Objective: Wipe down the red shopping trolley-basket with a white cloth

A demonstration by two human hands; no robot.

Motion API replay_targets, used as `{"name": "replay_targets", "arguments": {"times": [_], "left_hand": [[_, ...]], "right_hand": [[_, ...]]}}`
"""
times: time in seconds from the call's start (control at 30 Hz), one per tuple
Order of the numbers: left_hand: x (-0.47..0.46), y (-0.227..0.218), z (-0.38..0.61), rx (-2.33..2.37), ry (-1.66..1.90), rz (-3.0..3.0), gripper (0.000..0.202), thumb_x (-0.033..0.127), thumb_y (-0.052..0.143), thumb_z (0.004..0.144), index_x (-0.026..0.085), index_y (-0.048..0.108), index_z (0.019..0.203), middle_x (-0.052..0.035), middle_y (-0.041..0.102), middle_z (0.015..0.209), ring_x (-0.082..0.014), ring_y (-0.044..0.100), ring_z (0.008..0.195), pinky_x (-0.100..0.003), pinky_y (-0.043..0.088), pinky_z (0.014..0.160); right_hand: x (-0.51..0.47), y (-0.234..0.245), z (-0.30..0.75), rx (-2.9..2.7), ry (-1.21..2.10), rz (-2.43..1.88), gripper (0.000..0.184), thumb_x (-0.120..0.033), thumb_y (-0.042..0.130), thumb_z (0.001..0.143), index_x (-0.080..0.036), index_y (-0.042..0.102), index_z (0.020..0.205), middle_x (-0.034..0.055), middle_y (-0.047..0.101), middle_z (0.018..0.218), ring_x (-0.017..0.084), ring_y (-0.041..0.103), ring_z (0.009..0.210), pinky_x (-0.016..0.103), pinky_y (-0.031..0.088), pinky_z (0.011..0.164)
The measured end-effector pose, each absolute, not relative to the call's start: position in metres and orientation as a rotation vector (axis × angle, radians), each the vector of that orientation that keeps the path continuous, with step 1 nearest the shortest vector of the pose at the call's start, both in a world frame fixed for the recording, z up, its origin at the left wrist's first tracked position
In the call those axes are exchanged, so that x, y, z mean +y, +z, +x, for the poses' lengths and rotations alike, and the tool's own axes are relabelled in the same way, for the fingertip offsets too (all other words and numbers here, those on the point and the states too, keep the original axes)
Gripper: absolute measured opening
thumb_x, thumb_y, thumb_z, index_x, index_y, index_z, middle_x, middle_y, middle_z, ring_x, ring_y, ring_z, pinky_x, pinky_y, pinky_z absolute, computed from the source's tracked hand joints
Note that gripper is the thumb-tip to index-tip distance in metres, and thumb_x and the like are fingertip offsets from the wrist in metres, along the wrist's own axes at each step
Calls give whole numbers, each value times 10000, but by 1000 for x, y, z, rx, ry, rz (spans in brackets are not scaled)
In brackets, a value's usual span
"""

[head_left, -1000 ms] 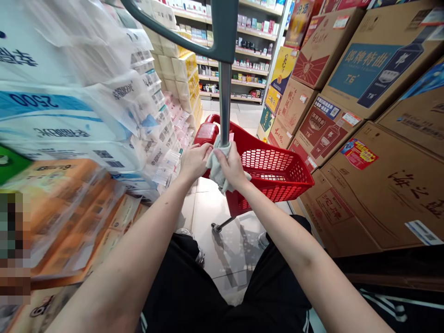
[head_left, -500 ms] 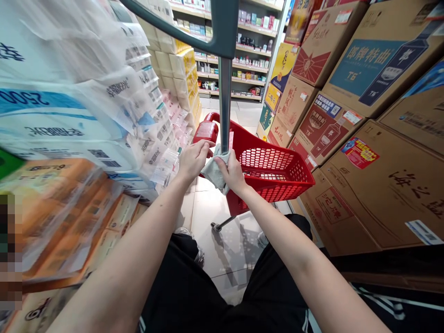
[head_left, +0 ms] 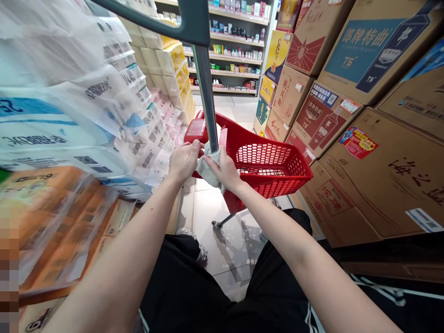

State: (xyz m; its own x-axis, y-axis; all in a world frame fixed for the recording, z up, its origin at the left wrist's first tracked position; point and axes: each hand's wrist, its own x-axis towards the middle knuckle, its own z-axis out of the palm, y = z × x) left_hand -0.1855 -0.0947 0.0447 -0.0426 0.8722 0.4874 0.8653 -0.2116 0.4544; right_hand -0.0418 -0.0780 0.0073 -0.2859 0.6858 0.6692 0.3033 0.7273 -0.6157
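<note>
A light grey cloth is wrapped around the lower part of a metal pole on a red plastic shopping basket cart. My right hand is closed on the cloth, pressing it against the pole from the right. On the other side, my left hand is closed at the cloth's left edge, its fingers partly hidden, just below the red block at the cart's near end. The dark grey handle tops the pole.
Stacked tissue packs rise close on my left, with orange packs lower down. Cardboard cartons stand piled on my right. Shelves of small goods are beyond the tiled floor. A caster sits near my feet.
The pole's top has shifted left in view and now leans. Both hands have moved slightly left and up with it, still at the cloth.
</note>
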Motion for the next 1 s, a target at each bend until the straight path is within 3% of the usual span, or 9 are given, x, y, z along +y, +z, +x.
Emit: {"name": "replay_targets", "arguments": {"times": [0.17,0.37,0.63,0.87,1.0], "left_hand": [[-96,48,-182,1891,1110,2189,663,486,98,933,200,693,872,-10,698,761,-150,619,868,-296,380,974],[-97,46,-177,1849,1109,2190,648,500,117,932,228,701,857,7,707,761,-143,625,857,-307,362,995],[-94,45,-169,1851,1098,2226,659,487,108,937,248,715,845,25,711,719,-135,637,845,-313,331,1019],[-89,44,-160,1915,1075,2235,660,468,116,941,245,722,803,27,702,676,-132,640,823,-314,334,1013],[-85,42,-160,1923,1086,2232,661,459,110,943,243,721,814,27,702,677,-131,639,826,-315,329,1018]], "right_hand": [[-76,-10,-30,-1991,287,-845,352,-526,423,898,-193,444,1012,86,614,919,232,613,869,344,488,724],[-74,-19,-17,-2119,93,-915,405,-563,320,918,-184,452,970,69,608,846,200,602,797,286,449,683],[-74,-30,25,-2217,-134,-944,388,-451,262,967,-166,524,951,94,584,902,210,534,897,318,406,809],[-93,-23,7,-2031,-118,-1234,427,-412,189,984,-170,533,907,85,578,899,202,519,878,318,379,793],[-90,-21,5,-2104,-153,-1182,482,-570,267,924,-164,526,944,102,572,941,221,525,905,327,386,795]]}}
